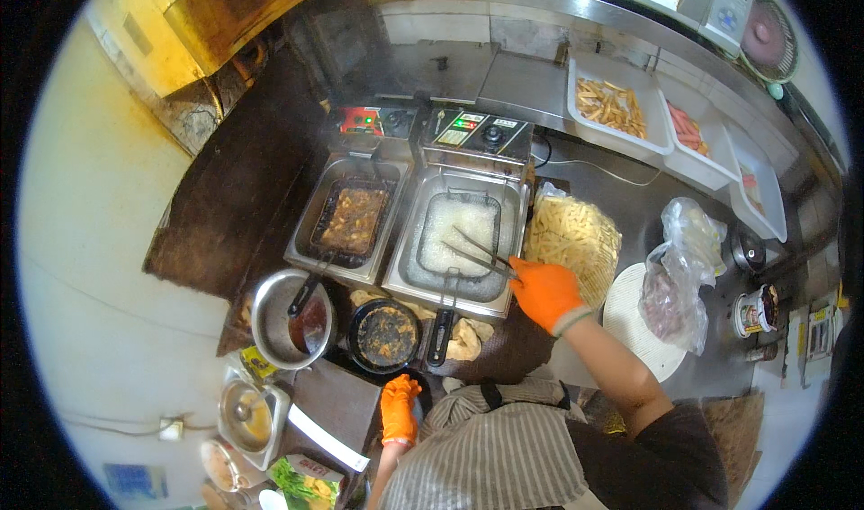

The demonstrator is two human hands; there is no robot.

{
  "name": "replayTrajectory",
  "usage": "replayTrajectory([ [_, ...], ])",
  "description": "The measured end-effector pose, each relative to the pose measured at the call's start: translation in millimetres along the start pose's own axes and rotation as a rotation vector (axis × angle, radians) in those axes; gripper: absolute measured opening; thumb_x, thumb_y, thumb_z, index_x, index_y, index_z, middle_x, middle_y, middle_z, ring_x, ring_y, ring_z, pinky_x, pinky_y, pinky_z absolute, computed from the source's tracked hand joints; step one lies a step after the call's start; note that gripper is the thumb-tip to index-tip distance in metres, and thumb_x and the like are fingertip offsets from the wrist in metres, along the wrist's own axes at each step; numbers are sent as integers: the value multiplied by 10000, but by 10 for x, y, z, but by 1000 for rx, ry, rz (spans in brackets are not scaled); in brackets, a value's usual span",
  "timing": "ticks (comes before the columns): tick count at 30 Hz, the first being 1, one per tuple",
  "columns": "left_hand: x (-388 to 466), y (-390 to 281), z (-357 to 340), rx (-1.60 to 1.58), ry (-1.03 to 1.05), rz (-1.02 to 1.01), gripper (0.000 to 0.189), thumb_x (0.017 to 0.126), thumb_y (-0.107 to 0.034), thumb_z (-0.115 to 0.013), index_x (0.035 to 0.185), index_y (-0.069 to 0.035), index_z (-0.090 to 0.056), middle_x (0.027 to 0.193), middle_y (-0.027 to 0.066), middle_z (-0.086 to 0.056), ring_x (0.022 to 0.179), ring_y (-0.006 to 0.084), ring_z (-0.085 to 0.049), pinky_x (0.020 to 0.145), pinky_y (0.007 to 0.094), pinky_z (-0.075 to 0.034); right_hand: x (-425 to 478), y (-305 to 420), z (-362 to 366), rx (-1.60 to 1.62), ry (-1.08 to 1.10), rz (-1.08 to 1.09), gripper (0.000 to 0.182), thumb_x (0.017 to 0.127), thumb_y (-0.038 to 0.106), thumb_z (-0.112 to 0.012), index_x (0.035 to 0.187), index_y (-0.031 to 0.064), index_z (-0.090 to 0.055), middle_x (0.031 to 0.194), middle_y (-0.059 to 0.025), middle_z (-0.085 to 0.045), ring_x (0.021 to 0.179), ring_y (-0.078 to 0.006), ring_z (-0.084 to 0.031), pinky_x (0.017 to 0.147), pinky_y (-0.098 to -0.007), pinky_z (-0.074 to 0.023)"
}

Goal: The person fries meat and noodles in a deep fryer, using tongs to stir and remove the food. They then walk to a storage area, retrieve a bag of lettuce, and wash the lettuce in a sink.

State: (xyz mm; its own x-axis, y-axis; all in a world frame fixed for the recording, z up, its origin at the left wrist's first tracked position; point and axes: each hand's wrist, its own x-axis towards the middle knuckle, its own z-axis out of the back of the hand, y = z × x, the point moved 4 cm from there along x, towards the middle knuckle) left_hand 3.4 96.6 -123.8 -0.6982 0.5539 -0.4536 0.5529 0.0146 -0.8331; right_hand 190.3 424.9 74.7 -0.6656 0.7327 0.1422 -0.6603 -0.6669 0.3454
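Note:
My right hand [548, 294], in an orange glove, is closed on a pair of metal tongs [480, 257]. The tong tips are apart over the bubbling oil in the right fryer's wire basket [459, 233]; the foam hides what is in it. Left of it, a second fryer basket [351, 221] holds browned food in dark oil. My left hand [399, 409], also in an orange glove, is low beside the striped apron [486, 442], below a small black pan [385, 336] with brown crumbs. Its fingers are curled; whether they hold anything is unclear.
Pale cut fries [574, 240] in a container stand right of the fryers. Further right are a white ribbed lid [624, 321] and plastic bags of food [668, 301]. White trays [617, 138] line the back right. At the left stand a steel pot [266, 321] and a sauce container [246, 419].

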Motion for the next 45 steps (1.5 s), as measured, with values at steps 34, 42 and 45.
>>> replayTrajectory([
  [34, 11, -787, -1988, 310, 299, 460, 224, 1057, -323, -545, 1006, -118, -621, 678, -46, -522, 464, 81, -418, 385, 229, -297, 228, -1749, 1941, 74, -815, -464, 582, 981, 262, -648, 1461, -29, -494, 1432, -218, -562, 1368, -330, -500, 1154, -419, -365],
  [42, 48, -802, -2012, 299, 266, 437, 180, 1061, -296, -531, 987, -139, -577, 661, -31, -514, 430, 81, -396, 353, 251, -289, -728, -568, 1033, 147, -675, -179, 536, 921, 94, -673, 1445, 75, -561, 1524, -180, -487, 1442, -345, -425, 1190, -439, -329],
  [45, 294, -855, -1977, 257, 473, 420, 190, 1062, -303, -543, 992, -130, -579, 664, -31, -513, 425, 82, -387, 357, 251, -299, -1087, -605, 317, 429, -401, -311, 468, 916, 120, -668, 1381, 113, -619, 1518, -157, -498, 1392, -352, -482, 1162, -434, -375],
])
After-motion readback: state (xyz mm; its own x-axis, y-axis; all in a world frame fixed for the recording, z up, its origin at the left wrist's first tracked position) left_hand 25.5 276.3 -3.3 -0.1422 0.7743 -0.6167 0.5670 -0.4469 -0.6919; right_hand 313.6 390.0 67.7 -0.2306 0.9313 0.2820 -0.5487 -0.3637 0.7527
